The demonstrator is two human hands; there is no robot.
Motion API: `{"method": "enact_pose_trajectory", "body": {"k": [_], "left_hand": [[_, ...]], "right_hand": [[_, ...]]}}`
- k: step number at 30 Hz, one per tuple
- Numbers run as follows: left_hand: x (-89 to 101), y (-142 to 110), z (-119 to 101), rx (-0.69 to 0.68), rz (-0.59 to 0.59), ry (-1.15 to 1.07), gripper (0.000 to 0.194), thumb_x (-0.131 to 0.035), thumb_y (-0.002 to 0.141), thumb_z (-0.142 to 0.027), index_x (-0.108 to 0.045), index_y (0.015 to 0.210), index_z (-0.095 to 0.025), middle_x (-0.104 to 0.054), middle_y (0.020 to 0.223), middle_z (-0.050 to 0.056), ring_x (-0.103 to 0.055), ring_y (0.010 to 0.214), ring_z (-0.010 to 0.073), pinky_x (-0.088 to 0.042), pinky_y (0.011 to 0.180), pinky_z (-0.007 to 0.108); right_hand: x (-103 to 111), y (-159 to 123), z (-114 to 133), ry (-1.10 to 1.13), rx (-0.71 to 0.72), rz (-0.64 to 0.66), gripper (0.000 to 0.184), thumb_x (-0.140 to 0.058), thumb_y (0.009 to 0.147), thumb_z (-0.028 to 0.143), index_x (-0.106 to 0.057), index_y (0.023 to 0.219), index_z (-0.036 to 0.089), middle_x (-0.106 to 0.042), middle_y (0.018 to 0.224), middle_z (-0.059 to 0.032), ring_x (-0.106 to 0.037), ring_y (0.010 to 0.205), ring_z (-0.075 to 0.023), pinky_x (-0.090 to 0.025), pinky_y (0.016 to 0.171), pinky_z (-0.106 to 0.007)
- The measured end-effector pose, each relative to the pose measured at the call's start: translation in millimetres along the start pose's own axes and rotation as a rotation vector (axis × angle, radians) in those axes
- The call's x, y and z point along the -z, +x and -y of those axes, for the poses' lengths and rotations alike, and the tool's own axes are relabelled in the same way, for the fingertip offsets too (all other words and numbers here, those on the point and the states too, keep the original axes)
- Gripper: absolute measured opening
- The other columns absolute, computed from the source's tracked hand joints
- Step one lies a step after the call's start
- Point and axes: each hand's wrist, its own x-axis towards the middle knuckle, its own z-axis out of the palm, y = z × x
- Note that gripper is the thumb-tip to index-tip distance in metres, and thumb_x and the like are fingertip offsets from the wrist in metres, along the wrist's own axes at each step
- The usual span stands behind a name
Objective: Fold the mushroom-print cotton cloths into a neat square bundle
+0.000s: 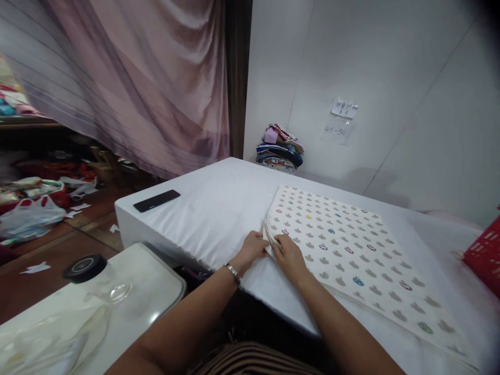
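Note:
A white cloth [347,260] printed with grey bunny-like shapes and small coloured motifs lies spread in layers on the white-covered table [211,203]. My left hand [253,247], with a metal watch or bracelet [233,272] on its wrist, pinches the near left corner of this cloth. Right beside it, my right hand [288,256] grips the same edge, its fingers closed over the fabric. Between the hands the cloth edge is slightly lifted and its layers show. The fingertips are partly hidden by the folds.
A black phone-like slab [157,200] lies at the table's left end. Folded fabrics [279,148] are stacked against the wall. A red basket [484,255] stands at far right. At lower left, a white surface [152,281] holds a black-lidded jar [85,268]. A pink curtain [175,78] hangs behind.

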Motion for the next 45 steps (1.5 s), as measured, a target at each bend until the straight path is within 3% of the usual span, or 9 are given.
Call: {"method": "enact_pose_trajectory", "body": {"k": [8, 20, 26, 29, 32, 38, 41, 45], "left_hand": [[13.5, -1, 2, 0.097, 0.173, -0.161, 0.007, -0.056, 0.073, -0.017, -0.049, 0.076, -0.017, -0.058, 0.066, -0.002, -0.061, 0.064, 0.0102, -0.052, 0.065, 0.022], [22.6, -7, 2, 0.111, 0.27, -0.301, 0.011, -0.057, 0.072, -0.028, -0.05, 0.071, -0.019, -0.061, 0.067, 0.0, -0.061, 0.064, 0.0137, -0.051, 0.07, 0.027], [25.1, -10, 2, 0.08, 0.29, -0.36, 0.03, -0.064, 0.067, -0.041, -0.055, 0.079, -0.015, -0.062, 0.068, 0.002, -0.061, 0.063, 0.0152, -0.05, 0.068, 0.031], [22.6, -7, 1, 0.08, 0.222, -0.28, 0.035, -0.067, 0.065, -0.045, -0.053, 0.076, -0.015, -0.059, 0.062, 0.0, -0.059, 0.057, 0.0134, -0.05, 0.062, 0.03], [20.4, -2, 3, 0.055, 0.164, -0.165, 0.029, -0.067, 0.063, -0.038, -0.051, 0.073, -0.016, -0.055, 0.056, -0.004, -0.057, 0.053, 0.0128, -0.05, 0.057, 0.028], [20.2, 16, 7, -0.007, 0.147, 0.117, 0.03, -0.061, 0.066, -0.034, -0.05, 0.088, -0.016, -0.061, 0.07, 0.001, -0.064, 0.062, 0.0182, -0.052, 0.059, 0.03], [21.2, 20, 3, -0.091, 0.072, 0.393, 0.046, -0.056, 0.071, -0.037, -0.043, 0.11, -0.015, -0.064, 0.082, 0.004, -0.064, 0.06, 0.0191, -0.052, 0.058, 0.032], [24.6, 15, -6, -0.266, 0.008, 0.787, 0.052, -0.05, 0.075, -0.044, -0.041, 0.118, -0.015, -0.066, 0.088, 0.007, -0.065, 0.07, 0.0258, -0.049, 0.065, 0.038]], "right_hand": [[0, -2, 11, -0.165, 0.056, 0.102, 0.018, -0.039, 0.089, 0.019, -0.055, 0.098, 0.021, -0.056, 0.093, -0.0032, -0.054, 0.083, -0.015, -0.041, 0.07, -0.024], [1, -2, 16, -0.239, 0.07, 0.152, 0.016, -0.04, 0.091, 0.02, -0.056, 0.093, 0.02, -0.057, 0.092, -0.0038, -0.054, 0.079, -0.014, -0.038, 0.065, -0.022], [-2, -3, 17, -0.27, 0.1, 0.196, 0.017, -0.039, 0.091, 0.02, -0.056, 0.096, 0.019, -0.057, 0.093, -0.0047, -0.055, 0.079, -0.0156, -0.038, 0.063, -0.024], [-4, -4, 18, -0.289, 0.128, 0.213, 0.019, -0.039, 0.09, 0.017, -0.056, 0.099, 0.017, -0.057, 0.093, -0.006, -0.054, 0.081, -0.0172, -0.04, 0.064, -0.026], [-4, -7, 23, -0.322, 0.167, 0.222, 0.022, -0.041, 0.088, 0.014, -0.054, 0.106, 0.014, -0.058, 0.093, -0.0074, -0.053, 0.082, -0.0188, -0.041, 0.066, -0.028], [8, -22, 24, -0.385, 0.264, 0.204, 0.02, -0.038, 0.092, 0.017, -0.052, 0.106, 0.013, -0.059, 0.095, -0.0064, -0.05, 0.081, -0.0177, -0.04, 0.07, -0.029], [18, -38, 14, -0.41, 0.26, 0.199, 0.022, -0.035, 0.095, 0.021, -0.053, 0.108, 0.015, -0.059, 0.102, -0.0065, -0.05, 0.088, -0.0181, -0.039, 0.076, -0.03], [35, -66, -6, -0.383, 0.2, 0.185, 0.026, -0.033, 0.096, 0.023, -0.052, 0.113, 0.015, -0.057, 0.115, -0.0074, -0.048, 0.1, -0.0183, -0.037, 0.086, -0.031]]}}
